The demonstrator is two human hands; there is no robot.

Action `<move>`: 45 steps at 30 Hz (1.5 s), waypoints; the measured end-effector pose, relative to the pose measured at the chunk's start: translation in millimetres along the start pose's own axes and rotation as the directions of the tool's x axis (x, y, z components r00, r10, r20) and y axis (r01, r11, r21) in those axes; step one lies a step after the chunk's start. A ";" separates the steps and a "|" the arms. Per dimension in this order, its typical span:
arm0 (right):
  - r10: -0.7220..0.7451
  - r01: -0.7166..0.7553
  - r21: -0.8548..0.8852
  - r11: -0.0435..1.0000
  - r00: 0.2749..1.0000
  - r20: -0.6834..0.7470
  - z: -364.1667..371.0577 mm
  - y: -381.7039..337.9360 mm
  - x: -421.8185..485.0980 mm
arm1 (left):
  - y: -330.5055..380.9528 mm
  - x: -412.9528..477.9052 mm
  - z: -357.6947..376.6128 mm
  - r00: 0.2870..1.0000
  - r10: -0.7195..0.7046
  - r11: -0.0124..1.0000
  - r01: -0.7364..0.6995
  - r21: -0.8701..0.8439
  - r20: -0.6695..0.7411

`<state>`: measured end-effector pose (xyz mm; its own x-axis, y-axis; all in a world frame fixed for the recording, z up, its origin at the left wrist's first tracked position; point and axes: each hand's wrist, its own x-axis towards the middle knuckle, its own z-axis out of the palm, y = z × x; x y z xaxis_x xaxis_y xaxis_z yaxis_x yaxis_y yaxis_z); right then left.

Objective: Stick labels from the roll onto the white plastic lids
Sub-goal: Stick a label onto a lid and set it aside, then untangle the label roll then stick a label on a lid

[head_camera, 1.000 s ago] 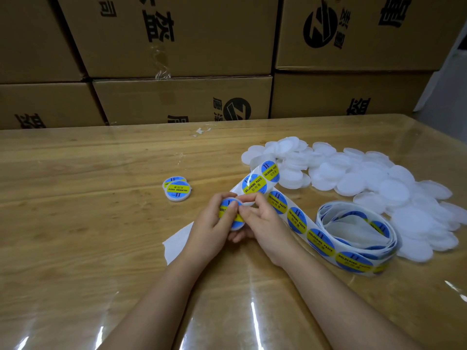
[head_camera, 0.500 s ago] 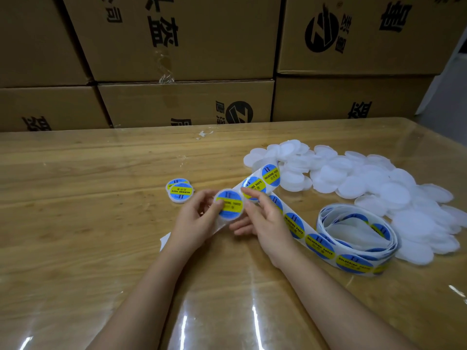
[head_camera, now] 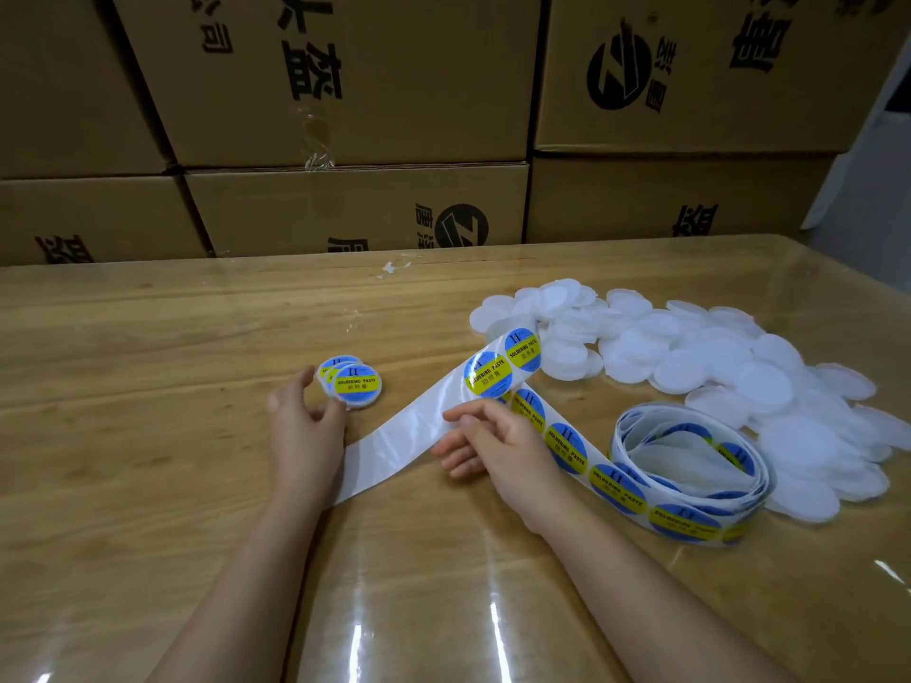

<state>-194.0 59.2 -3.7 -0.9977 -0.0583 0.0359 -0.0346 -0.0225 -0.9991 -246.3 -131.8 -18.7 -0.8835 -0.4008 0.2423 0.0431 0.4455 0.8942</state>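
Two or three labelled lids (head_camera: 356, 385), each with a blue and yellow sticker, lie stacked left of centre on the table. My left hand (head_camera: 303, 426) sits just left of this stack, fingers loosely curved beside its edge and holding nothing. My right hand (head_camera: 495, 443) rests with relaxed fingers on the label strip (head_camera: 498, 369), which arches up from the loose roll (head_camera: 690, 468) at the right. The strip's bare glossy backing (head_camera: 394, 448) runs down-left between my hands. A pile of several plain white lids (head_camera: 715, 367) spreads behind and to the right of the roll.
Stacked cardboard boxes (head_camera: 355, 209) form a wall along the far edge of the wooden table (head_camera: 123, 436), which has a shiny clear cover. A few small white scraps (head_camera: 392, 268) lie near the far edge.
My left hand carried the freshly labelled lid leftward onto the stack of labelled lids and let it go. My right hand released the lid and stayed on the strip.
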 end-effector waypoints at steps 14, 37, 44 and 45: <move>-0.630 0.318 -0.591 0.742 0.632 -0.451 -20.8 -8.3 1.6 | 35.3 -37.6 13.0 0.845 0.530 0.848 -0.530 -0.019 0.065; 0.090 -0.262 -0.965 -0.017 0.961 -0.262 -75.9 -35.6 36.2 | 35.8 -65.4 35.4 0.734 0.480 0.753 -0.626 0.203 0.481; 0.087 -0.190 -0.977 -0.095 0.976 -0.198 -76.4 -32.4 35.5 | 35.2 -64.0 36.3 0.785 0.430 0.751 -0.585 0.306 0.445; 0.071 -0.190 -0.979 -0.075 0.978 -0.195 -77.0 -31.7 35.3 | 35.0 -63.4 36.2 0.799 0.415 0.754 -0.570 0.326 0.436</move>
<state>-232.7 134.7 27.7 -0.9899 0.1360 -0.0395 0.1341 0.9898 0.0477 -205.7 -61.8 -16.4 -0.8912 0.2139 0.4001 0.3840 0.8253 0.4140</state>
